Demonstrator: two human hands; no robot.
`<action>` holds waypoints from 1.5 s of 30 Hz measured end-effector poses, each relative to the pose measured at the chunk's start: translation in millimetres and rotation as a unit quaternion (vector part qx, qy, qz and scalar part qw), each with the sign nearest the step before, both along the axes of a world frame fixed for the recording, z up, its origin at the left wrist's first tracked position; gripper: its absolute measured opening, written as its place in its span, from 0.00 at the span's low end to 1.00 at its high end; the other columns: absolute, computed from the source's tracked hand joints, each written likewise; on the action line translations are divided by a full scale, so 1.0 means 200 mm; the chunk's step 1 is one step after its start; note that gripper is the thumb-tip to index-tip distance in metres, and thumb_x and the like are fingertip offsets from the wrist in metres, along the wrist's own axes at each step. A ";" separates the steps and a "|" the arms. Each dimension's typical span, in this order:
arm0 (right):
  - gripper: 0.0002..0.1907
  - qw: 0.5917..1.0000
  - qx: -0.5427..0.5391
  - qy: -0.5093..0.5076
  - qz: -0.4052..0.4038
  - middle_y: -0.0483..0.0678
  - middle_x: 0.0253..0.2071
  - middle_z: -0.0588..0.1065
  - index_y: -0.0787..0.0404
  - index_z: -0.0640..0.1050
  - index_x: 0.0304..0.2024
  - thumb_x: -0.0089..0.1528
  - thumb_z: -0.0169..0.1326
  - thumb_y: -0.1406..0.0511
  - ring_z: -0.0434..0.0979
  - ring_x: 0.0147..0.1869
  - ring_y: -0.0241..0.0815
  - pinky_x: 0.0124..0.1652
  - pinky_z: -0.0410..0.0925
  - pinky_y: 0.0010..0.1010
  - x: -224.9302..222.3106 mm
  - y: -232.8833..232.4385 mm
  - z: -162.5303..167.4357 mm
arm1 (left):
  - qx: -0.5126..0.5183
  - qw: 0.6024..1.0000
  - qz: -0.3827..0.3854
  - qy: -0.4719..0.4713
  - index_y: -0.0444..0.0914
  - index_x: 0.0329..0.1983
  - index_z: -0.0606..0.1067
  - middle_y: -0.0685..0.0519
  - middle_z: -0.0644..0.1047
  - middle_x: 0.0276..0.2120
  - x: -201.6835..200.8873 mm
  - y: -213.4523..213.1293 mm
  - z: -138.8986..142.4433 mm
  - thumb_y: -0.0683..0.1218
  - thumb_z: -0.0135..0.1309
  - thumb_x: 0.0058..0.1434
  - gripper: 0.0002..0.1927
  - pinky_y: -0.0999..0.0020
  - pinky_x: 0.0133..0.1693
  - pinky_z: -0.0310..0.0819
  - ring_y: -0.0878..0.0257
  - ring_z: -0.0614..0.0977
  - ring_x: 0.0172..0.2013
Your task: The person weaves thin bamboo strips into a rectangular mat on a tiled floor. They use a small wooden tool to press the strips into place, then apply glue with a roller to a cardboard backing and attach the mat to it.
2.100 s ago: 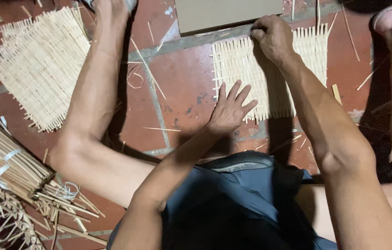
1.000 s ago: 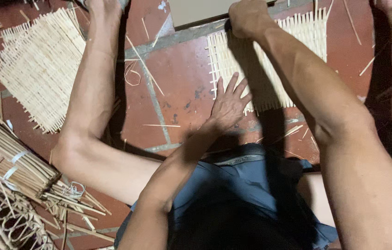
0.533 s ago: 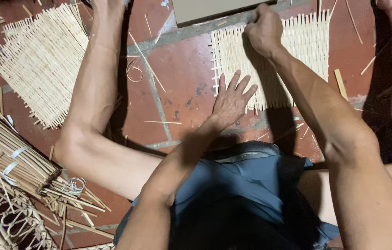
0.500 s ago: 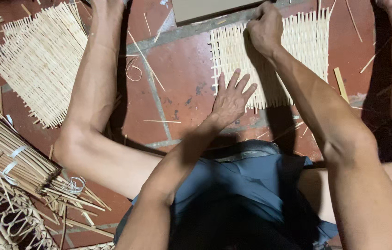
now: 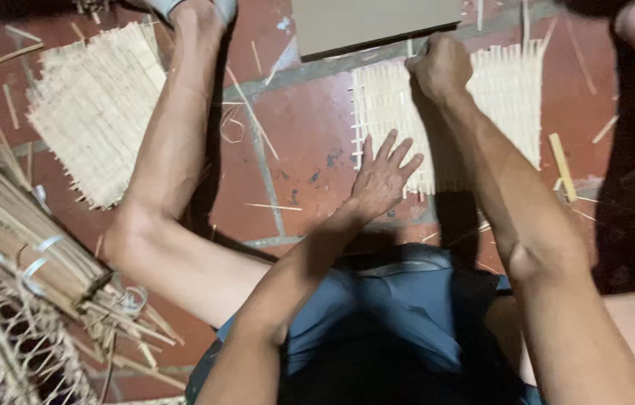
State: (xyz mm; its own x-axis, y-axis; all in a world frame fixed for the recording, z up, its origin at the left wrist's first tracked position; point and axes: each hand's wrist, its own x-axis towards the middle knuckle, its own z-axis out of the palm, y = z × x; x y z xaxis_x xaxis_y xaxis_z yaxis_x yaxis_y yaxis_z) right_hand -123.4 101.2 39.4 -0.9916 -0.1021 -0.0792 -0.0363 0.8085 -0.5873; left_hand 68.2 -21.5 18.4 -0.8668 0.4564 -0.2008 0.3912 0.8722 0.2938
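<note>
A small woven mat of pale bamboo strips (image 5: 501, 90) lies on the red tiled floor in front of me. My left hand (image 5: 383, 177) is pressed flat on its near left corner, fingers spread, holding nothing. At the mat's far edge, my right hand (image 5: 441, 69) is closed in a fist around a thin bamboo strip that runs down through the weave. My forearm hides the mat's middle. My knees and blue shorts (image 5: 400, 315) fill the bottom of the view.
A second, larger woven mat (image 5: 96, 105) lies at the far left beyond my left leg. A tied bundle of bamboo strips (image 5: 10, 225) and an open-weave basket (image 5: 2, 352) sit at the lower left. A flat grey-brown board (image 5: 373, 22) lies beyond the small mat. Loose slivers litter the floor.
My right fist rose to the mat's far edge about a second ago, then came back a little toward me. My left hand has stayed flat on the mat.
</note>
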 end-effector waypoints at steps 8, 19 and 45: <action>0.13 0.992 -0.121 0.016 0.021 0.53 0.32 0.79 0.66 0.80 0.36 0.61 0.68 0.63 0.79 0.34 0.46 0.34 0.70 0.41 0.00 0.15 -0.08 | 0.015 1.000 -0.010 0.003 0.51 0.64 0.70 0.45 0.60 0.70 0.00 -0.01 0.04 0.38 0.52 0.49 0.36 0.28 0.66 0.40 0.45 0.55 0.72; 0.15 0.996 0.023 0.027 -0.076 0.65 0.35 0.81 0.73 0.83 0.48 0.60 0.58 0.72 0.79 0.32 0.45 0.33 0.72 0.38 0.56 0.94 -0.21 | 0.166 0.955 0.240 0.045 0.31 0.65 0.68 0.35 0.66 0.68 -0.11 -0.36 -0.03 0.43 0.42 0.68 0.24 0.35 0.65 0.46 0.39 0.61 0.70; 0.10 0.969 -0.091 0.085 -0.212 0.57 0.41 0.83 0.68 0.84 0.47 0.66 0.56 0.71 0.83 0.43 0.44 0.44 0.73 0.36 0.68 1.14 0.04 | 0.364 0.817 0.445 -0.055 0.39 0.45 0.81 0.50 0.83 0.40 -0.07 -0.53 0.44 0.45 0.54 0.63 0.10 0.61 0.45 0.77 0.58 0.84 0.40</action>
State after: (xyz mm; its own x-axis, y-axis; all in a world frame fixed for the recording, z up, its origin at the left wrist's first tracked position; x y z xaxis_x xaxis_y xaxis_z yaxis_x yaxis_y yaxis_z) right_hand 12.1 329.2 47.8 -0.9449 0.3197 0.0700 0.1671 0.6552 -0.7368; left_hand 54.9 -126.8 106.0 -0.9151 -0.3109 -0.2566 -0.3664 0.3758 0.8512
